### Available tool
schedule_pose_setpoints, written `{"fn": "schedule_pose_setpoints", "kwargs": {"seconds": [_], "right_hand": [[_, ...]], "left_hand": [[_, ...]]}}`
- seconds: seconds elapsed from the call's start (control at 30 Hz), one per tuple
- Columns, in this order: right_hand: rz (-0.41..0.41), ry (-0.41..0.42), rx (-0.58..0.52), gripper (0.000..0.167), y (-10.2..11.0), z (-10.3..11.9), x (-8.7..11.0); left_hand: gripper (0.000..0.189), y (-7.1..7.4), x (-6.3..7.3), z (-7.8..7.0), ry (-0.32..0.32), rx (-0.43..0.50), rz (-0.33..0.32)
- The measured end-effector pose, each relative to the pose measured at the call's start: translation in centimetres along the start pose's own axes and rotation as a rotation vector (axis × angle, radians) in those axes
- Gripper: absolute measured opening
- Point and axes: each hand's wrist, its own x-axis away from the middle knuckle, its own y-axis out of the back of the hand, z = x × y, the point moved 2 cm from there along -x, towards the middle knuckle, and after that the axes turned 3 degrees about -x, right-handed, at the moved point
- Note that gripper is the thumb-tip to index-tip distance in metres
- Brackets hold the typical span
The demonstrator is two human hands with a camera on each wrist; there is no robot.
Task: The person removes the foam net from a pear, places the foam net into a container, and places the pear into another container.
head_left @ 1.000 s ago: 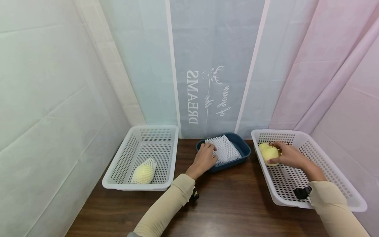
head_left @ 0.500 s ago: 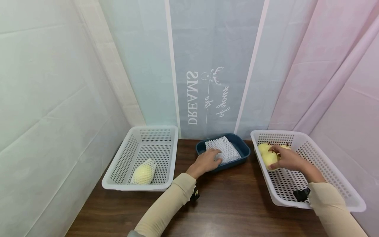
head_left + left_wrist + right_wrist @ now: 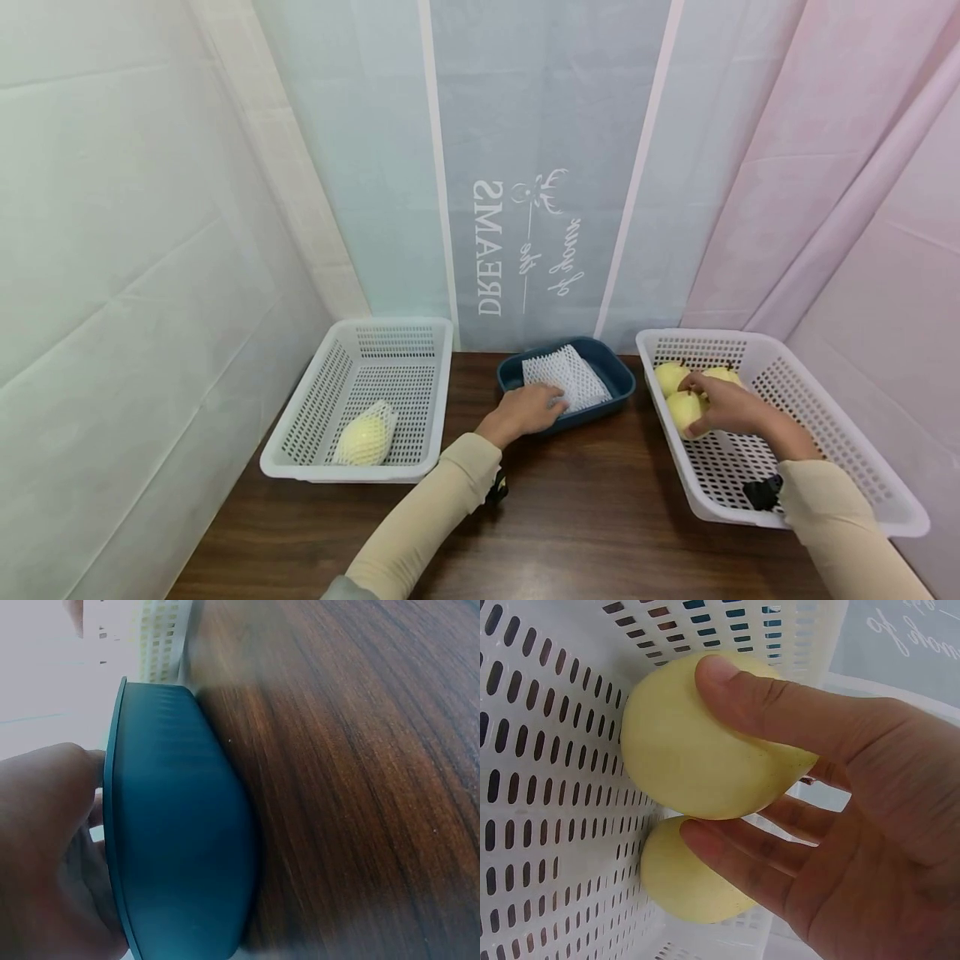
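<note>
Gripping a pear (image 3: 679, 750) in the basket (image 3: 851, 433) — right hand (image 3: 733, 408)

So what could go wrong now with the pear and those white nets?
The pear could slip, since the right hand wraps only part of it, and bruise against another pear close by. The foam nets look piled together, so the left hand might pull up more than one. That hand also reaches over the edge of the dark blue tray, so it might nudge it.

Beige sleeves (image 3: 422, 521), grey fabric (image 3: 349, 589); black wrist devices (image 3: 762, 493)
</note>
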Motion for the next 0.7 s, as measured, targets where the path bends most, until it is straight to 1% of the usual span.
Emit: {"fn": "schedule_pose_setpoints", "kwargs": {"seconds": [0.17,0.27,0.4,0.7], "right_hand": [[0.006,0.005,0.002,0.075,-0.06,-0.07,-0.01],[0.009,-0.005,0.003,0.074,-0.06,0.07,-0.01],[0.013,-0.006,0.011,0.073,-0.09,0.22,0.02],[0.020,0.001,0.006,0.074,-0.27,0.13,-0.02]], "left_hand": [[0.048,0.09,0.03,-0.23,0.002,-0.037,0.051],[0.050,0.08,-0.01,-0.29,0.014,-0.057,0.077],[0.051,0.07,0.03,-0.34,0.021,-0.067,0.091],[0.050,0.04,0.09,-0.39,0.025,-0.059,0.090]]}}
